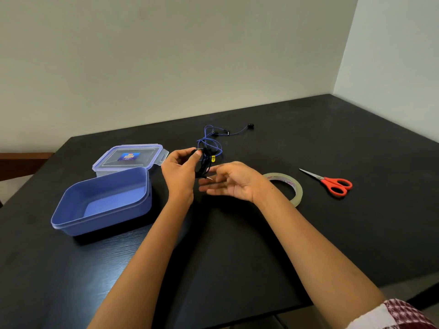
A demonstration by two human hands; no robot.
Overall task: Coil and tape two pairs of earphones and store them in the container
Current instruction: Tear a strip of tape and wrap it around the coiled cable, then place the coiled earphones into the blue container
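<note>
On black table (pixel 332 233) against pale walls (pixel 166 55), left hand (pixel 180 169) pinching black earphones (pixel 204 166), right hand (pixel 232 180) relaxed

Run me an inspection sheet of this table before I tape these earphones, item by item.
Surface: black table, wood-grained.
Job's things: black earphones coiled, held off the table; blue earphones loose at the back; blue container open, nothing seen in it; lid behind it; tape roll and scissors to the right.
Clutter: nothing seen.
Hands: left hand pinches the black earphones; right hand open, palm up, under their plug.
Cables: the blue earphones' cord lies uncoiled in loose loops.
Surroundings: plain wall; wooden chair at the left edge.
</note>
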